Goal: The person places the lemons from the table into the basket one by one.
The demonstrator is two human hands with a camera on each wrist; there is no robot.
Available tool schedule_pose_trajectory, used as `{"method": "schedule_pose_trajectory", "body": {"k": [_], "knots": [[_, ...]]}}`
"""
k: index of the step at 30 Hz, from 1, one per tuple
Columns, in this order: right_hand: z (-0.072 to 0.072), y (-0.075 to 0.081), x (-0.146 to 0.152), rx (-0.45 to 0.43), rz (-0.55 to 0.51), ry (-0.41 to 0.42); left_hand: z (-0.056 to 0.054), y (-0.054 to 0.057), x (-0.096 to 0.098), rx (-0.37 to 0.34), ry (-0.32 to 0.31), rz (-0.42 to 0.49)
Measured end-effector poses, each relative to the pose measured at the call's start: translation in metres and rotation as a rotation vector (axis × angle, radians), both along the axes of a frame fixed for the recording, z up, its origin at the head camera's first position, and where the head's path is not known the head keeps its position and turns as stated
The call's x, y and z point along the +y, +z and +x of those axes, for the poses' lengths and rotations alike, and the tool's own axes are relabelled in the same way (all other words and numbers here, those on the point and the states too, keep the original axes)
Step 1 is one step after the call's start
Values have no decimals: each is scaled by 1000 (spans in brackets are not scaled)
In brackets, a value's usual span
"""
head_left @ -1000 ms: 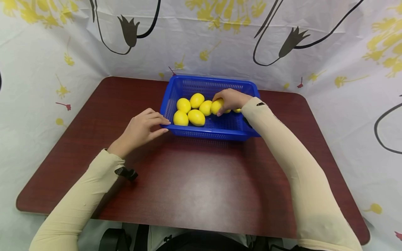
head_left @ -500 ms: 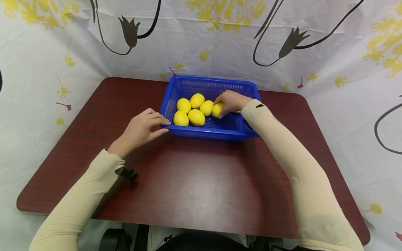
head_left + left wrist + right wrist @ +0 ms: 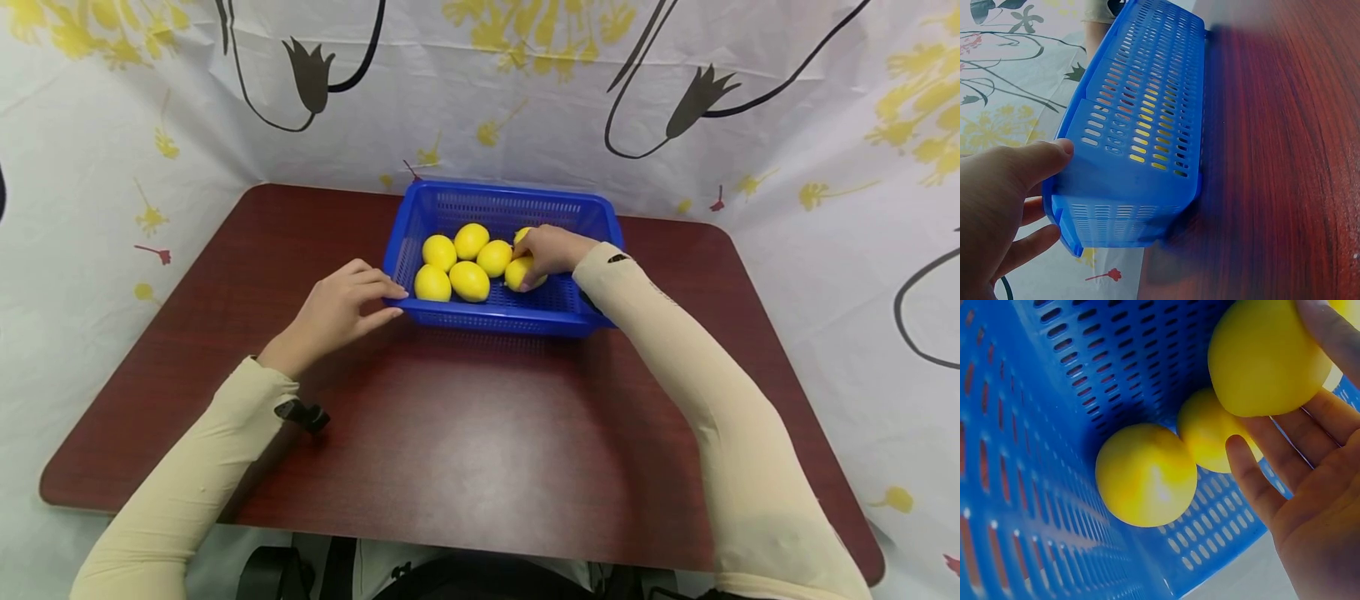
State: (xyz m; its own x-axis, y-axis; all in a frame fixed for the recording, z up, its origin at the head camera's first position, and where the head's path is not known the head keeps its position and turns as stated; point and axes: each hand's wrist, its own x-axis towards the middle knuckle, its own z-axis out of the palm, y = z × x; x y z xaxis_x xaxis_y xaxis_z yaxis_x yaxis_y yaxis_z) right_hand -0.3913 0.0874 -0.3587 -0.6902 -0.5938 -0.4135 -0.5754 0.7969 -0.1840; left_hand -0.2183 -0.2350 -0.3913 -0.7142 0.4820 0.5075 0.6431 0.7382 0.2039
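Observation:
A blue slotted plastic basket (image 3: 510, 321) holds several yellow lemons (image 3: 469, 282), most of them grouped at its left end. My left hand (image 3: 341, 304) holds the basket's near left corner, thumb on the front side and fingers at the left rim, as the left wrist view shows. Inside the basket, my right hand (image 3: 555, 248) grips a lemon (image 3: 1266, 359) between thumb and fingers. Just behind its fingers another lemon (image 3: 522, 236) peeks out. Two more lemons, one nearer (image 3: 1147, 475) and one partly covered (image 3: 1207, 428), lie below this hand in the right wrist view; the head view hides them.
The basket stands at the back of a dark red wooden table (image 3: 465, 442), close to a white patterned cloth (image 3: 517, 108) hanging behind. Cloth also hangs at both sides. A black wrist device (image 3: 302, 413) sits on the left sleeve.
My right hand has shifted slightly toward the basket's near side with the lemon. Another lemon has come into view behind its fingers. The left hand stays at the corner.

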Motion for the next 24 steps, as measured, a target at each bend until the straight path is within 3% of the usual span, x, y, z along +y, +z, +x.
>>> {"method": "schedule_pose_trajectory", "body": {"k": [24], "knots": [[1, -3, 1, -20, 10, -25, -1, -1, 0, 4, -1, -6]]}}
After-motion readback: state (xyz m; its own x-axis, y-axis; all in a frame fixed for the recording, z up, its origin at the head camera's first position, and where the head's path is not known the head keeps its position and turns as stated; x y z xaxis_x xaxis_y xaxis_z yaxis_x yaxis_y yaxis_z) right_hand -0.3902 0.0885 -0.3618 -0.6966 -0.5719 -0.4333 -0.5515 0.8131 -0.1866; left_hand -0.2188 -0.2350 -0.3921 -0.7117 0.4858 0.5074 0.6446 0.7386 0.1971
